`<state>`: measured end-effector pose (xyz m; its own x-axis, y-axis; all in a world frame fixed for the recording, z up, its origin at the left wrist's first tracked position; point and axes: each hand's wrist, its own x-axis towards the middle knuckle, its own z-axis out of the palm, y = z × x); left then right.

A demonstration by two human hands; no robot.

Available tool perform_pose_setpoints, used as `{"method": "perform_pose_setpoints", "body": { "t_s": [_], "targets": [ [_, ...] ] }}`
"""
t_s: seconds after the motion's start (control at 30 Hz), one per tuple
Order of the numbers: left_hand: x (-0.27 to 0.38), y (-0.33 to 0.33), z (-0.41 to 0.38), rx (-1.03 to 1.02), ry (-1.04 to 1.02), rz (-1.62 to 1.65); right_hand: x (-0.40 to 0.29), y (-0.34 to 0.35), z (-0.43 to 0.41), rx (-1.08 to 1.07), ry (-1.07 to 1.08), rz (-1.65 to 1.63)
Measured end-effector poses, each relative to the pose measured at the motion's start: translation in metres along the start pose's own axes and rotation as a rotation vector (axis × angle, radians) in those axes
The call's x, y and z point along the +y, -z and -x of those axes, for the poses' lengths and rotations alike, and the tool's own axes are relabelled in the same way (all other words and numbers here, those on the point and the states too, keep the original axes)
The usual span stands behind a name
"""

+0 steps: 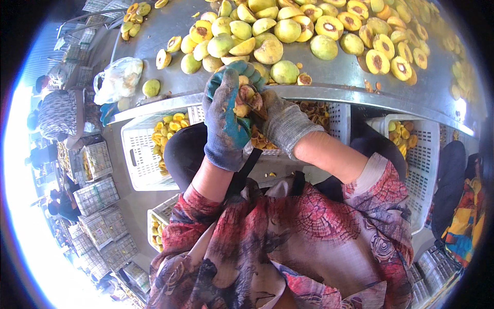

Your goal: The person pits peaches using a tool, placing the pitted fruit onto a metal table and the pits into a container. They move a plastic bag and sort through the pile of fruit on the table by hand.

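Note:
My left hand [224,119], in a blue glove with a worn teal coating, is closed around cut yellow peach pieces [242,106] just over the table's near edge. My right hand [287,119], in a grey knit glove, meets it from the right. A thin dark curved edge, seemingly of a pitting tool [252,101], shows between the hands at the fruit. Its handle is hidden by the right-hand fingers. Beyond the hands, a heap of halved yellow-green peaches [287,31] covers much of the metal table [173,83]; several cut faces show brown stone cavities.
Under the table edge stand white plastic crates: one [133,166] at left with peach halves, one [339,119] with brown scraps, one [424,158] at right. A plastic bag [121,79] lies on the table's left. Another person [60,114] and stacked crates [96,195] are further left.

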<state>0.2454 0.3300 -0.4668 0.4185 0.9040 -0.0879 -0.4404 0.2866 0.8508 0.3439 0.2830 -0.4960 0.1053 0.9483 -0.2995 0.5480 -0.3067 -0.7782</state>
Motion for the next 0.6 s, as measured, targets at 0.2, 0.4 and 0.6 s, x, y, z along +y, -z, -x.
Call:
{"method": "perform_pose_setpoints", "body": {
  "t_s": [0.2,0.4,0.6],
  "targets": [
    [0.004,0.004,0.007,-0.088,-0.294,-0.545,-0.001,-0.012,-0.003,-0.07,-0.007,-0.179],
    [0.007,0.01,0.006,0.044,-0.167,-0.378,-0.009,-0.015,-0.002,-0.027,0.151,-0.031],
    [0.015,-0.006,0.007,0.056,-0.238,-0.284,-0.024,0.0,0.002,-0.091,0.171,-0.048]
  ]
}}
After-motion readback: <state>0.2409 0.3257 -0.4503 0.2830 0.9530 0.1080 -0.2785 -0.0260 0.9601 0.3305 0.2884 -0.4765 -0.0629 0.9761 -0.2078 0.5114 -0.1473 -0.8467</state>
